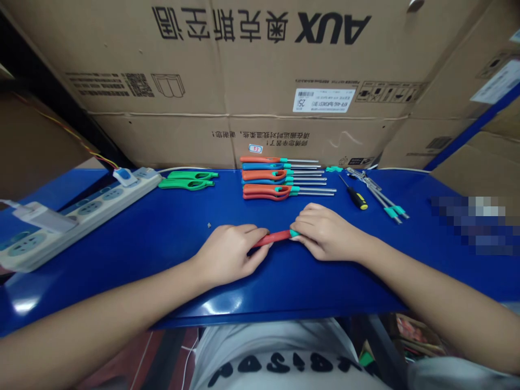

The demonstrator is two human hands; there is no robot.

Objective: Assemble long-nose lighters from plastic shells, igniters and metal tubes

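Between my two hands, just above the blue tabletop, is a red lighter handle [279, 236] with a teal collar at its right end. My left hand [238, 250] pinches the left end of the handle between thumb and fingers. The fingers of my right hand [316, 232] are closed round the teal end; what lies under them is hidden. Behind my hands, assembled lighters [266, 192] in red, orange and blue lie stacked with metal rods pointing right. Green handles [187, 184] lie at the left. Some tiny metal pieces [209, 225] rest near my left hand.
A white power strip [91, 211] with plugs runs along the left. A black and yellow screwdriver [357, 198] and metal rods with teal collars [379, 196] lie at the back right. Small teal parts [333, 169] sit by the cardboard wall [182, 135] behind the blue table [170, 216].
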